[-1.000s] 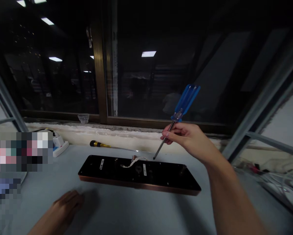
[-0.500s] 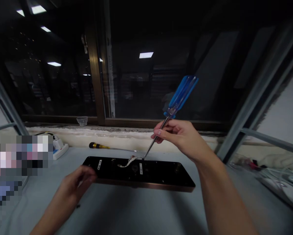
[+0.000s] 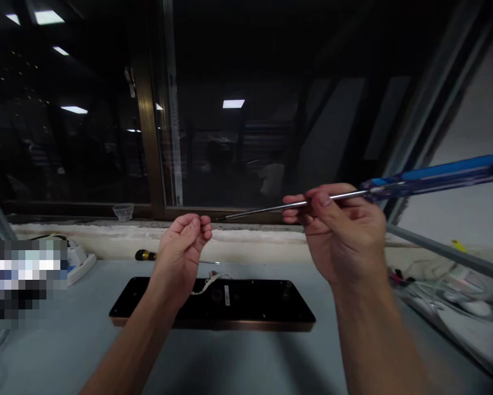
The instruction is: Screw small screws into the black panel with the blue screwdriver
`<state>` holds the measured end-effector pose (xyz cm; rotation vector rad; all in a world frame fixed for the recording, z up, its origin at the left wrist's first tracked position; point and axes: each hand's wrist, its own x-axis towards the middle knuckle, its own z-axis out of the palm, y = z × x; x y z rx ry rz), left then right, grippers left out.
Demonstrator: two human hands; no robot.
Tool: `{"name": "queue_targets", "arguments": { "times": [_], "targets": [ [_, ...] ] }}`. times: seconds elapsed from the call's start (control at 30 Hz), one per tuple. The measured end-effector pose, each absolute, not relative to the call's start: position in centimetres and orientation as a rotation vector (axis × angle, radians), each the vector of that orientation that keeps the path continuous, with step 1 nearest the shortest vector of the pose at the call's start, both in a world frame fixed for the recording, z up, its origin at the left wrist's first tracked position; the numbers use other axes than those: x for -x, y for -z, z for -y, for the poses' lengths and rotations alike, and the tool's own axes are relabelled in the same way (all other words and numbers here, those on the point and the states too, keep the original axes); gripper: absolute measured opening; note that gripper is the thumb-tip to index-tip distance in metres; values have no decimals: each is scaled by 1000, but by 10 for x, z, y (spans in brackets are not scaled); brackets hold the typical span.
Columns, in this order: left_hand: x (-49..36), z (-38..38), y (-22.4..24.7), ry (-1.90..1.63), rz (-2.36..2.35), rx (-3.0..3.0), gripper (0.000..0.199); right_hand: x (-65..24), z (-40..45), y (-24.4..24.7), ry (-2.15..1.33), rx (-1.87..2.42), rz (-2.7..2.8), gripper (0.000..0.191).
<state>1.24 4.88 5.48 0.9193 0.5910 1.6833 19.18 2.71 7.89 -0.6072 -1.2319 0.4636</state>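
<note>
My right hand (image 3: 345,230) grips a blue-handled screwdriver (image 3: 435,175) by its metal shaft, with the handle out to the right and the tip pointing left. Just left of that tip, my left hand (image 3: 186,233) has thumb and fingers pinched together; whatever may be between them is too small to make out. Both hands are raised above a long black panel (image 3: 250,302) with a copper-coloured edge, which lies on the table. A white cable (image 3: 208,283) and a small white label show on the panel. My left forearm hides part of its left side.
Behind the panel lies a yellow-and-black screwdriver (image 3: 145,255). A clear plastic cup (image 3: 123,212) stands on the window sill. To the left is a white power strip (image 3: 81,269); tangled cables (image 3: 447,291) lie at the right. Grey metal frames rise on both sides.
The blue screwdriver has come up off the panel and swung from steep to nearly level. My left hand has left the panel's edge and risen, pinched, to near the tip.
</note>
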Motion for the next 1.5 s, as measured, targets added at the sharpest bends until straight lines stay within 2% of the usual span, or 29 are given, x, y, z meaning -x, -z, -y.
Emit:
{"name": "queue_targets", "arguments": {
  "times": [0.27,0.57,1.2,1.5],
  "targets": [
    [-1,-52,-42,-1633,-630,-1037,16,-172,-25,-76,-563,473,1281,10],
    [3,-51,-39,-1518,-470,-981,29,-169,-22,-76,-520,488,1324,8],
    [16,-58,-36,-1396,-543,-1206,21,-181,-17,-74,-568,452,1518,3],
    [14,-53,-34,-1413,-700,-1545,13,-182,-20,-73,-582,522,1435,5]
  ]
}}
